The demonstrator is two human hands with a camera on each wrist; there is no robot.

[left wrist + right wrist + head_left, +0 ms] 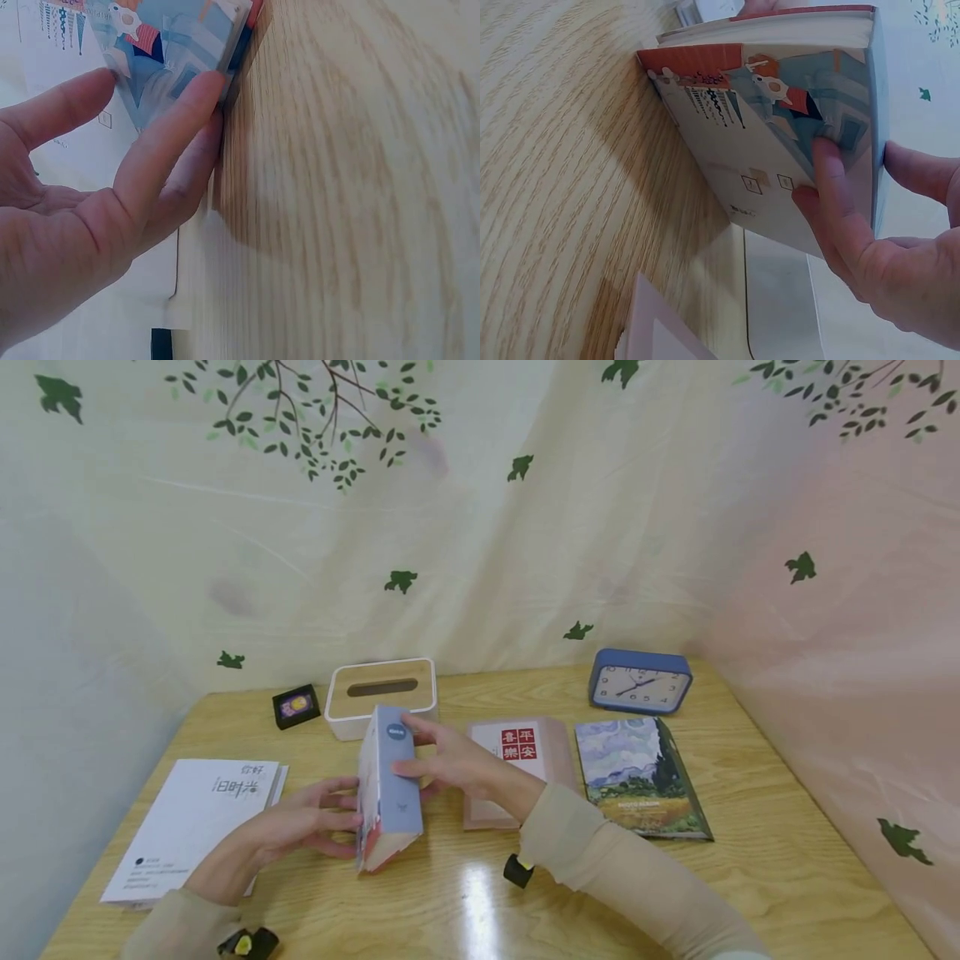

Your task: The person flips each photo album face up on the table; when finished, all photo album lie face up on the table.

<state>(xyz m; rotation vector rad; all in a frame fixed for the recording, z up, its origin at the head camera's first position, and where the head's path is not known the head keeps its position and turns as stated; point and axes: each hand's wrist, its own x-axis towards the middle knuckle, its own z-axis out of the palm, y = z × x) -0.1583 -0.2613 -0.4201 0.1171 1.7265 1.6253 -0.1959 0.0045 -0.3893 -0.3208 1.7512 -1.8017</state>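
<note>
A thick book (401,810) with a blue-grey spine stands tilted on the wooden table (420,914), its spine facing up and toward me. My right hand (450,764) grips it at the spine. In the right wrist view, the thumb is at the spine edge and the fingers lie on the illustrated white, red and blue cover (705,150). From the other side, my left hand (300,818) touches the opposite cover with spread, mostly straight fingers. The left wrist view shows those fingers (161,146) against an illustrated blue part of the book (172,37).
White booklets (187,827) lie at the left. Behind stand a small black box (296,706) and a white tissue box (382,672) with a wooden top. To the right are a pink book (558,756), a landscape-covered album (630,777) and a blue clock (641,660).
</note>
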